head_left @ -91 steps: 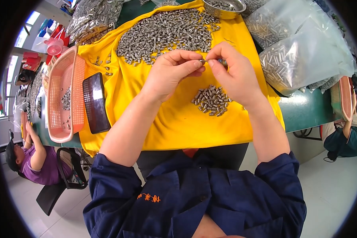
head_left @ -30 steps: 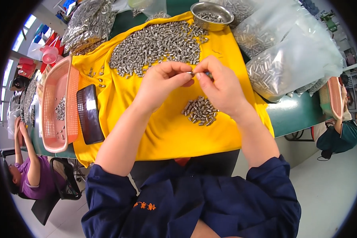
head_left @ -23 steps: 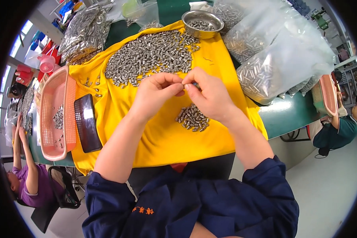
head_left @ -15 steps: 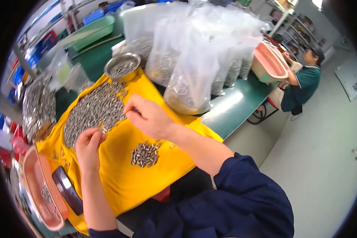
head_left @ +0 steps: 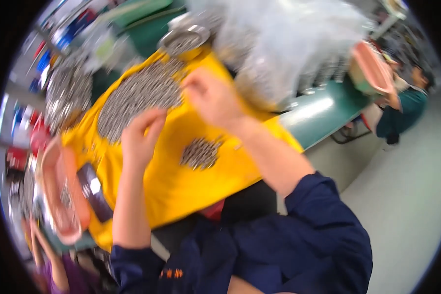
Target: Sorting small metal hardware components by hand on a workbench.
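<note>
My left hand (head_left: 143, 136) is over the yellow cloth (head_left: 169, 191), beside the near edge of a large heap of small metal pins (head_left: 137, 100). Its thumb and forefinger are bent together in a pinch. Further right, my right hand (head_left: 214, 100) also pinches, its fingertips at the right edge of that heap. Blur hides what, if anything, either pinch holds. A smaller pile of short metal pins (head_left: 200, 153) lies on the cloth below my right hand, with a loose piece or two next to it.
A metal bowl (head_left: 183, 40) of pins stands behind the heap. Filled clear plastic bags (head_left: 279, 59) crowd the back of the green table (head_left: 323, 117). At left are a pink basket (head_left: 59, 196) and a dark phone-like slab (head_left: 94, 191). One person (head_left: 402, 115) sits far right; another's arms (head_left: 49, 250) show lower left.
The view has swung, so the table and cloth sit higher and further right in the picture. Another person's arms have come into sight at lower left. Both my hands stay pinched over the cloth.
</note>
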The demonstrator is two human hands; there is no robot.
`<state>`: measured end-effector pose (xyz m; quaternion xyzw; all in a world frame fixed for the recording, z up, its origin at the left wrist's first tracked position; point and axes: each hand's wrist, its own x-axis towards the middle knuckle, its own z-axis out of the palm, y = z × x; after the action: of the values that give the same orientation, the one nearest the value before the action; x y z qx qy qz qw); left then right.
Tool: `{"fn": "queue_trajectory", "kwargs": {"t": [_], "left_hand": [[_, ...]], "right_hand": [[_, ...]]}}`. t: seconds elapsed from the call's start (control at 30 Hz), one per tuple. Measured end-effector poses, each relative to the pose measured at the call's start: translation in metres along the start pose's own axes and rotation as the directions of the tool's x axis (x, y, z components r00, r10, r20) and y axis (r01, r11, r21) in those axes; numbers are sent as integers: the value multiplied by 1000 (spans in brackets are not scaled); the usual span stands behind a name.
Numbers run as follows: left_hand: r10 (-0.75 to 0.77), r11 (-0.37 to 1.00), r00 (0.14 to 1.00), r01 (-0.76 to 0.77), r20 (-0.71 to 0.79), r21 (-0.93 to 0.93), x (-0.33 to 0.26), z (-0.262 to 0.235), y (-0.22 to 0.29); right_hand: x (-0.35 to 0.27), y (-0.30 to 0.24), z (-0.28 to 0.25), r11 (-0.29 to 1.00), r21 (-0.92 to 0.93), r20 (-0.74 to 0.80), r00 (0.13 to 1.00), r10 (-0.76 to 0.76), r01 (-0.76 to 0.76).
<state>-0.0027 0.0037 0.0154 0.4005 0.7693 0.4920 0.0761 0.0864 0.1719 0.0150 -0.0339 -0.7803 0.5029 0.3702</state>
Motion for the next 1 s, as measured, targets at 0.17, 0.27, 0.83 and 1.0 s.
{"fn": "queue_trajectory", "kwargs": {"t": [0.17,0.27,0.83,1.0], "left_hand": [[-81,988,996,74,44,139,19,-30,-12],[166,897,974,-215,157,387,27,-15,-23],[179,838,967,-247,183,487,40,-11,-41],[-206,956,970,228,129,-187,23,-11,-4]], "right_hand": [[5,-3,-5,989,91,4,993,118,-118],[2,-5,0,986,84,38,990,139,-142],[-4,-14,6,990,14,131,982,134,-137],[-5,-7,5,965,99,217,952,217,-242]]}}
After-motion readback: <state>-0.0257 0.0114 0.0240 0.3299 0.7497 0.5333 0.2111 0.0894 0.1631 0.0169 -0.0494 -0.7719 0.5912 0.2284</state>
